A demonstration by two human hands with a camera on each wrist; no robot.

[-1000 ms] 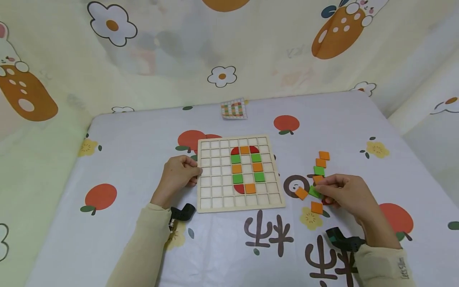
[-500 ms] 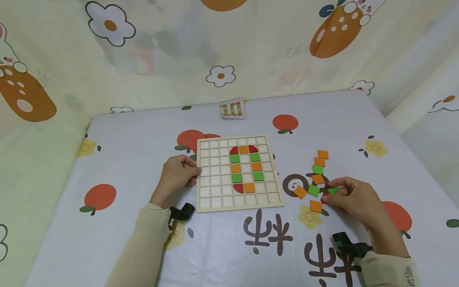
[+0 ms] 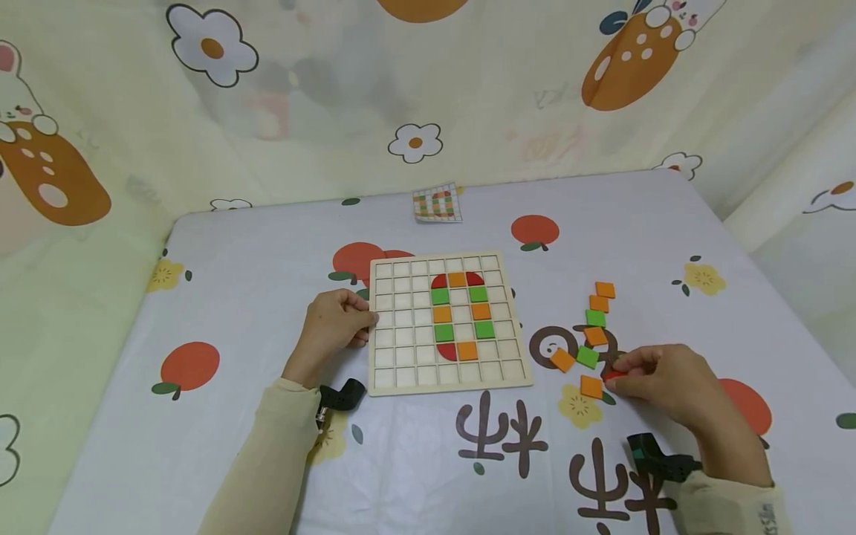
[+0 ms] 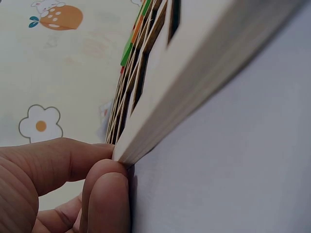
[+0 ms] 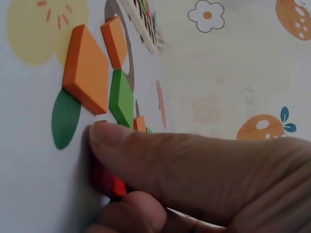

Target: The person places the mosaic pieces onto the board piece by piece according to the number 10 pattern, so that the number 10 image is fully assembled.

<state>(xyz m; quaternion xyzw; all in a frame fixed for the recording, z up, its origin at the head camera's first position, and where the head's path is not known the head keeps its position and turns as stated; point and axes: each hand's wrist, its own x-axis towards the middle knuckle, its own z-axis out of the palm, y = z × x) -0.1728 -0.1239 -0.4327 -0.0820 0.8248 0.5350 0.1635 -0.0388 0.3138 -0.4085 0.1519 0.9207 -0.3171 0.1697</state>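
Hands are well apart here: left hand [image 3: 334, 319] is pinching the board [image 3: 448, 390] by its left edge, around mid-table [image 3: 261, 297], and right hand [image 3: 669, 383] has a red piece [image 5: 111, 182] between thumb and fingers, toward the table's right edge. Loose orange tiles [image 3: 591, 387] and green tiles [image 3: 588, 357] lie near it. Little card [image 3: 437, 204] sits by the table's far edge.
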